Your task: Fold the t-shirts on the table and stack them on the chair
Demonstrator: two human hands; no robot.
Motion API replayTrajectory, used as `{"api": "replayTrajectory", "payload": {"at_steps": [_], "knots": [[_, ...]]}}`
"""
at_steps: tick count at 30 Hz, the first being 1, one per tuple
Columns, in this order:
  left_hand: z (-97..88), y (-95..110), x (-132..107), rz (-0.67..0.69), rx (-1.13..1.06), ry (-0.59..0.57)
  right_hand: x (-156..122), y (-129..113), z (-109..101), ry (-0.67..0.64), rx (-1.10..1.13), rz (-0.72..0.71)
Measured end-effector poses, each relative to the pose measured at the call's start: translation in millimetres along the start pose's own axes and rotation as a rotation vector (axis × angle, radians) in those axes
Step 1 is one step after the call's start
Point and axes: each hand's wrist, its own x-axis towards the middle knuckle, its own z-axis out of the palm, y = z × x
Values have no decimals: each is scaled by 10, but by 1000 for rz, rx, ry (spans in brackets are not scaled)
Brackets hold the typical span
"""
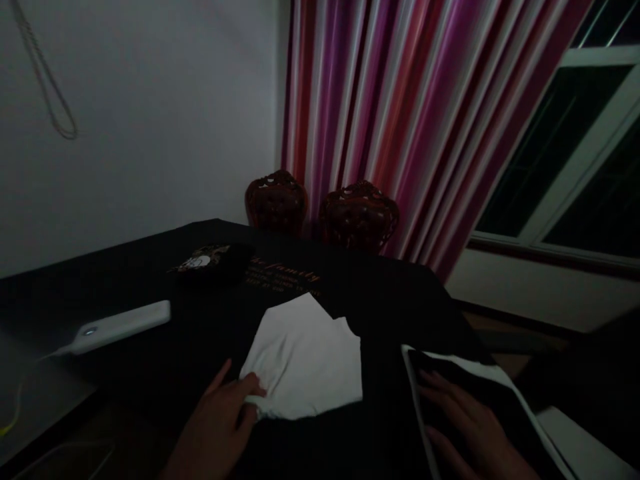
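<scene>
Your left hand [220, 417] has its grip clenched on the near-left corner of the white folded cloth [310, 367] lying on the black-draped tabletop [150, 280], while your right hand [465, 423], grip released, rests flat on a dark white-edged panel [505, 393].

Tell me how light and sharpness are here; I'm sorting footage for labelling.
Head view: very dim; the white cloth at the left hand stands out, the right hand on the dark panel is murky, the black tablecloth loses detail, the curtain looks soft.
</scene>
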Motion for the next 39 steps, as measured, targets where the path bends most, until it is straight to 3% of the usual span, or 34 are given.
{"api": "replayTrajectory", "payload": {"at_steps": [3,5,9,12,15,18,23,32,36,39], "knots": [[-183,148,-43,72,84,-27,222,-357,-45,-65,39,-39],[-173,390,-24,136,61,-19,360,-545,-15,-136,47,-42],[215,996,16,240,1,-62,522,-720,122,-263,19,-30],[556,1208,101,206,61,-60,535,-765,220,-315,30,-7],[713,1171,204,161,50,-69,518,-789,302,-342,81,66],[731,1114,236,149,9,-63,547,-801,395,-357,142,90],[753,1186,190,172,-94,-50,671,-820,538,-364,207,147],[837,946,260,-53,-497,32,760,-954,557,-321,114,264],[711,917,265,-82,-742,156,796,-1090,589,-264,-4,280],[450,921,269,-113,-948,268,815,-1125,610,-187,-54,304]]}}
